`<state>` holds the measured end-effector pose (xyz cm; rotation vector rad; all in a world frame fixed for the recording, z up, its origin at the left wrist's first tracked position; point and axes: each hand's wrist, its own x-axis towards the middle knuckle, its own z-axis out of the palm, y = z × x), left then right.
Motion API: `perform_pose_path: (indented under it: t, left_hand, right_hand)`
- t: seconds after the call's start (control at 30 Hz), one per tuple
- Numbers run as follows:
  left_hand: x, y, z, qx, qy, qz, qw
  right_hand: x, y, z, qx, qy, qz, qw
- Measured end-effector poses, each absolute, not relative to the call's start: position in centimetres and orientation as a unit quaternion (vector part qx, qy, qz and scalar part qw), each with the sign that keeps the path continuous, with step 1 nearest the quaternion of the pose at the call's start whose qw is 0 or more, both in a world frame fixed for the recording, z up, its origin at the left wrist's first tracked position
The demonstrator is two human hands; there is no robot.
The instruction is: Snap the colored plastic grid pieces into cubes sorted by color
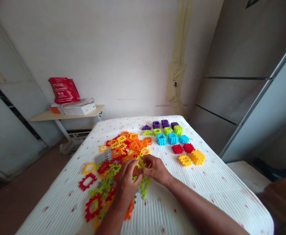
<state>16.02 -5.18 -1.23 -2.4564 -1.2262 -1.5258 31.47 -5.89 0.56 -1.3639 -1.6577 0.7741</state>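
Observation:
Both my hands meet over a pile of flat interlocking plastic tiles (118,153) in orange, yellow, red, lime and grey on a white ribbed mattress (196,195). My left hand (126,183) has its fingers curled onto lime and orange tiles (138,164) at the pile's near right edge. My right hand (156,168) pinches the same cluster of tiles from the right. To the right of the pile stand rows of assembled cubes: purple (160,124), lime (173,130), cyan (172,138), red (183,148) and yellow (192,158).
A small table (66,115) stands by the back wall, carrying a white box (80,109) and a red bag (63,90). Brown floor (22,192) lies left of the mattress. A grey cabinet front (260,98) rises at the right.

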Motion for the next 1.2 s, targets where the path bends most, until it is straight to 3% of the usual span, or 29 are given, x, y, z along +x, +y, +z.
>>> perform_pose_path:
  t: [0.17, 0.3, 0.37, 0.47, 0.53, 1.2]
  left_hand:
    - [16.2, -5.1, -1.7, -0.778, -0.399, -0.485, -0.009]
    - [16.2, -5.1, -2.0, -0.781, -0.4, -0.48, -0.005]
    - [16.1, -5.1, -2.0, -0.78, -0.4, -0.481, 0.003]
    - [16.0, -5.1, -1.9, -0.78, -0.399, -0.481, 0.013]
    - [15.9, -5.1, -1.9, -0.783, -0.402, -0.475, 0.014]
    - [15.8, -5.2, -1.8, -0.77, -0.425, -0.474, -0.052]
  right_hand:
    - [33.7, -4.8, 2.5, -0.561, -0.674, 0.257, 0.405]
    - [38.0, -0.6, 5.6, -0.68, -0.644, 0.029, 0.348]
    - [39.8, 2.3, 6.8, -0.749, -0.603, -0.03, 0.273]
    - [41.2, 6.3, 7.0, -0.809, -0.57, -0.025, 0.141]
    - [41.3, 8.2, 6.5, -0.82, -0.562, -0.014, 0.108]
    - [38.8, 11.4, 5.6, -0.818, -0.572, -0.003, 0.064]
